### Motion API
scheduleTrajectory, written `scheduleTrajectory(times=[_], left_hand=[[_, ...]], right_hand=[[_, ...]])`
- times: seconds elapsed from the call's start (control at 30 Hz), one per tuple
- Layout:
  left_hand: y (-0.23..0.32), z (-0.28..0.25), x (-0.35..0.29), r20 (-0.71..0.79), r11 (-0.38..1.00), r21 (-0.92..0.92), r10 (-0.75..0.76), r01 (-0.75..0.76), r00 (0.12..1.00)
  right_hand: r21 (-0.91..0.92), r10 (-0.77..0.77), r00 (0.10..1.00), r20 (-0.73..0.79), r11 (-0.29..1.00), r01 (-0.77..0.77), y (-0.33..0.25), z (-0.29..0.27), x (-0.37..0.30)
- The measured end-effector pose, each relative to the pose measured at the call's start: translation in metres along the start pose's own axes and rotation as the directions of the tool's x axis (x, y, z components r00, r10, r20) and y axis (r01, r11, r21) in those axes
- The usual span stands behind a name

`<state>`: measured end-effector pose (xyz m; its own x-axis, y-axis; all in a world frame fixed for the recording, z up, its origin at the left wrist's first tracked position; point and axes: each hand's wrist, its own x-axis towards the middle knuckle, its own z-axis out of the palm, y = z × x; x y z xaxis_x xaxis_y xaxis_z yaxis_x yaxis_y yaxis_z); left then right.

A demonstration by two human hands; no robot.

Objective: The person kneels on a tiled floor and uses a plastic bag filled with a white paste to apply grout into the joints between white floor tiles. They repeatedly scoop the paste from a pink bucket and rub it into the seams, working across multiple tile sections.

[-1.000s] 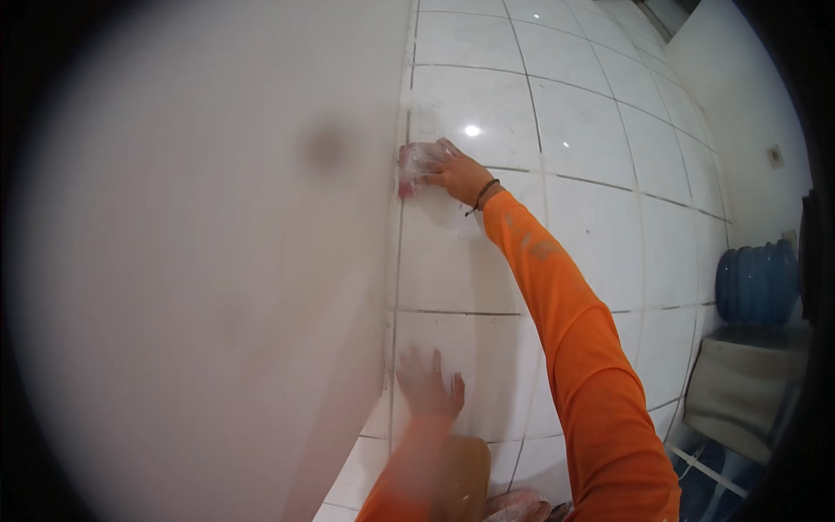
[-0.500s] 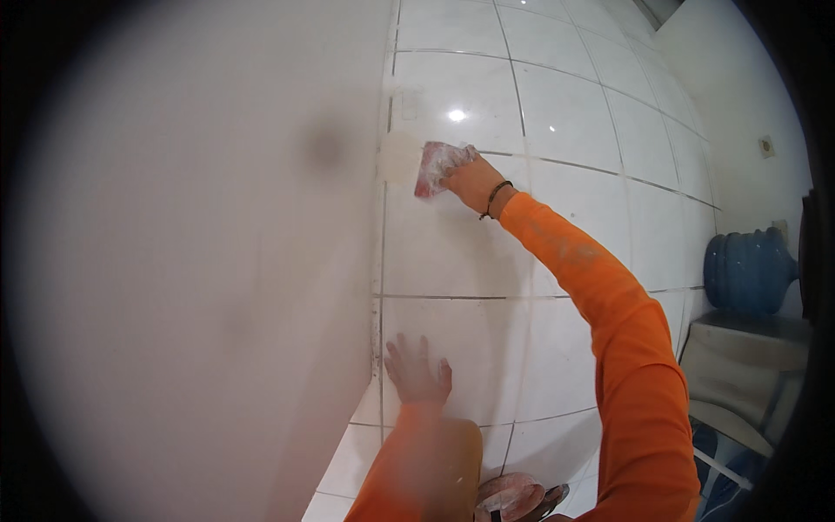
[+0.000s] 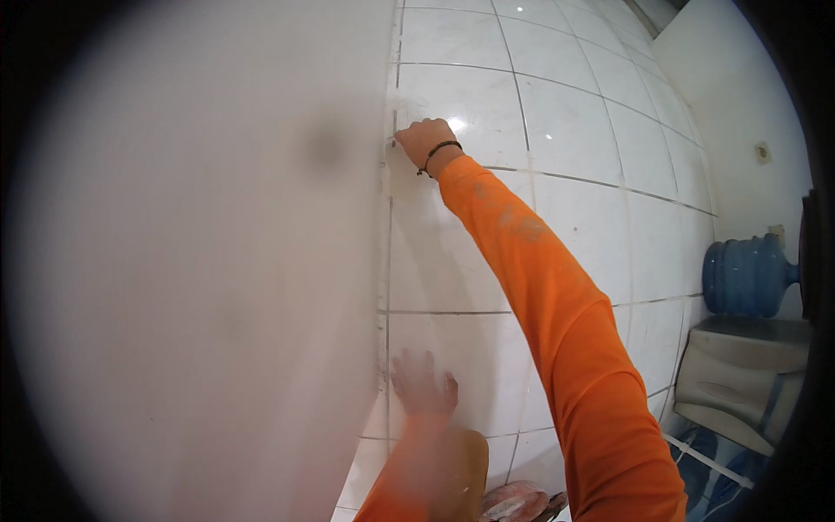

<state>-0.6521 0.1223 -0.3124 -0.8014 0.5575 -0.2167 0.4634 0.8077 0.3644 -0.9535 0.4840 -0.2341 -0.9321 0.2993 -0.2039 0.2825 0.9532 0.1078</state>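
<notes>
White floor tiles (image 3: 452,270) with dark, narrow joints run along the base of a pale wall (image 3: 217,261) on the left. My right hand (image 3: 424,141) is closed and down at the far joint beside the wall. The red, white-smeared spreader it held a moment ago is hidden behind the fingers; only a tiny dark bit shows at the fingertips. Nearer to me, my left hand (image 3: 424,383) rests flat on a tile with its fingers spread, close to the wall. A lens blur softens that hand and its sleeve.
At the right, a blue water jug (image 3: 746,277) lies on its side on a light-coloured water dispenser (image 3: 731,374). A pinkish, white-smeared container (image 3: 515,503) sits at the bottom edge, beside my knee (image 3: 474,461). A wall socket (image 3: 763,153) is at far right.
My right hand has moved left and slightly farther away, up to the wall edge, and turned so the red spreader no longer shows. My left hand stays on its tile; the view has shifted slightly.
</notes>
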Motion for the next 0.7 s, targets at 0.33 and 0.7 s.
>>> scheduleTrajectory(times=[0.33,0.7], left_hand=[[0.001,-0.002,0.0,-0.004,0.998,-0.054,-0.01,0.01,1.0],[0.002,-0.006,0.0,0.0,1.0,-0.021,-0.015,0.015,1.0]], right_hand=[[0.179,-0.038,0.997,0.074,0.983,0.024,-0.022,0.015,0.006],[0.147,-0.07,0.995,0.068,0.987,0.06,-0.034,0.02,-0.023]])
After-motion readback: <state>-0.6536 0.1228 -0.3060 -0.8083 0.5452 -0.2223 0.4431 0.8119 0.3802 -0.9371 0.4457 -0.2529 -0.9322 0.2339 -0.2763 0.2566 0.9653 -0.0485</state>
